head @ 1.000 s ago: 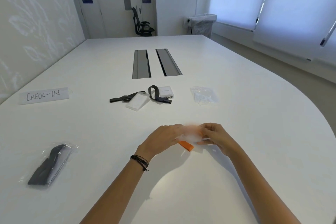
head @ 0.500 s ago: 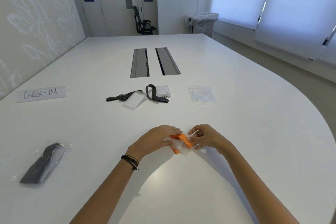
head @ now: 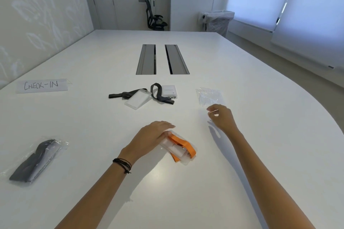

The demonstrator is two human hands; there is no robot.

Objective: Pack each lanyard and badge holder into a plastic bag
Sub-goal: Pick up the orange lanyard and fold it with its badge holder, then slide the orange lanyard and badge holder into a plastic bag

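On lanyard [head: 183,145], left hand [head: 149,135] flat, right hand [head: 221,117] outstretched

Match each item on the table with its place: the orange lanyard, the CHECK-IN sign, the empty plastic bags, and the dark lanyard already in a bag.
Items
1. orange lanyard
2. CHECK-IN sign
3. empty plastic bags
4. bagged dark lanyard

Places
A. just beyond the right hand
B. near left of the table
C. centre front, at the left hand
D. far left, farther back

Pairs: 1-C, 2-D, 3-A, 4-B
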